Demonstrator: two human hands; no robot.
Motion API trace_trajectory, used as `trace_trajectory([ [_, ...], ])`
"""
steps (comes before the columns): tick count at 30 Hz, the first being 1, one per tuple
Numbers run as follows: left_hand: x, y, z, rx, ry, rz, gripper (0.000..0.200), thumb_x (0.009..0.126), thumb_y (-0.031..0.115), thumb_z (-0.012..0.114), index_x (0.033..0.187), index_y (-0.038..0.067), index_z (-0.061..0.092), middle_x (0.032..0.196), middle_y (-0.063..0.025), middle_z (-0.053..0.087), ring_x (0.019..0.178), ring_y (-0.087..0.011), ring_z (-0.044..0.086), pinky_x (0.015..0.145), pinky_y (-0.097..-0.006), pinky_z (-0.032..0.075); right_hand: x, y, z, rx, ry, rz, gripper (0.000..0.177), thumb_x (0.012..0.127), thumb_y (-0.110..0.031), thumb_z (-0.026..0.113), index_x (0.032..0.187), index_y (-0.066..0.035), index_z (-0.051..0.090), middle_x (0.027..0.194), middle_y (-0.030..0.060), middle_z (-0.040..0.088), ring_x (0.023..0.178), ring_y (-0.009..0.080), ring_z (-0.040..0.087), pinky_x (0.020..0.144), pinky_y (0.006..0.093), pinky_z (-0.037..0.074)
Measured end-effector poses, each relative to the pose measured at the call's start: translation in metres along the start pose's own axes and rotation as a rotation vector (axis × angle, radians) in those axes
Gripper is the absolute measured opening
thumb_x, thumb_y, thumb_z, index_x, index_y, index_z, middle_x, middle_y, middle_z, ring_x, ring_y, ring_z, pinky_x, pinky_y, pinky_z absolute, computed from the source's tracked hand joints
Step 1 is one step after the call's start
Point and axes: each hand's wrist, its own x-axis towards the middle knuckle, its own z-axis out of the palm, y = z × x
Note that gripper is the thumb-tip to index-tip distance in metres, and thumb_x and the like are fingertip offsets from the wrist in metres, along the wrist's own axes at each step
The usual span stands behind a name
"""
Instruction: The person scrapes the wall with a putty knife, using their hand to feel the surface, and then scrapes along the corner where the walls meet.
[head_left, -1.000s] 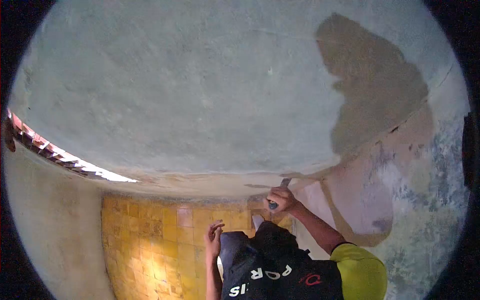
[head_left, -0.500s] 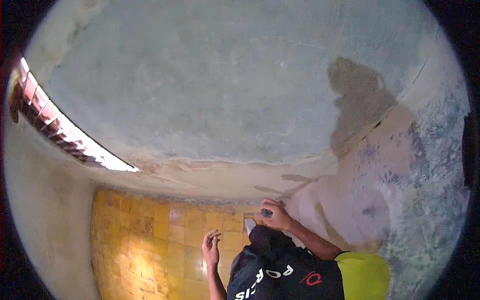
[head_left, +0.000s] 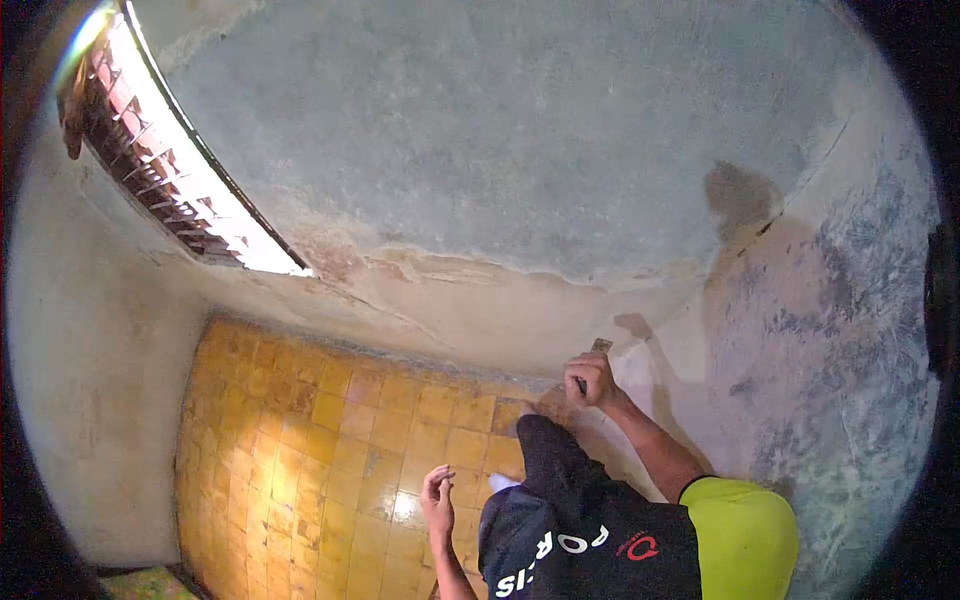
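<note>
**A:** What is the grip holding?

**B:** The right hand [head_left: 592, 380] is closed firmly round a small flat-bladed scraper with a dark handle [head_left: 601, 346]. The blade sticks out just above the knuckles and lies against the pale cracked plaster band [head_left: 470, 322] at the foot of the wall.

**A:** And the other hand?

**B:** The left hand [head_left: 437, 497] holds nothing, its fingers loosely parted. It hangs well below and to the left of the grip, over the glossy yellow tiled floor [head_left: 320, 440].

**A:** What lies around the blade?

**B:** Just under the grip, the plaster meets the tiles. A bent knee in black shorts [head_left: 560, 462] sits right beneath the wrist. Above the grip rises the rough grey-green wall [head_left: 500, 130], and to its right stands a mottled blue-grey wall [head_left: 850, 340]. Far up to the left is a bright slatted opening [head_left: 175, 175].

**A:** Which step is this?

**B:** I'd say the blade is being worked along the lowest strip of plaster, close to the corner. I cannot tell whether it is scraping material off or spreading it on.

**A:** What does the next stroke call for?

**B:** By my reckoning, it needs a shallow blade angle and even pressure. The stroke should run along the band and away from the corner, with the wrist kept clear of the knee below it.
</note>
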Motion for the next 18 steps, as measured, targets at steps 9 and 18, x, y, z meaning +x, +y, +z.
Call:
trace_trajectory([
  [9,-0.02,0.011,-0.005,-0.014,0.339,-0.036,0.024,0.096,0.006,0.05,0.119,0.0,0.054,0.12,-0.0115,0.059,0.103,-0.0207,0.062,0.083,-0.0319,0.051,0.065,0.012,-0.014,0.062,-0.038,-0.224,0.021,0.061,-0.022,0.063,0.056,-0.007,0.048,0.054,0.0091,0.045,0.051,0.0296,0.05,0.049,0.0395,0.039],
  [18,-0.001,0.007,0.028,-0.036,0.347,-0.049,0.025,0.096,0.006,0.049,0.12,-0.001,0.054,0.12,-0.0128,0.059,0.104,-0.0228,0.062,0.083,-0.0328,0.053,0.093,0.036,-0.007,0.182,-0.18,-0.463,0.022,0.056,-0.019,0.062,0.055,-0.01,0.042,0.054,0.0063,0.041,0.048,0.0263,0.048,0.045,0.0393,0.036],
])
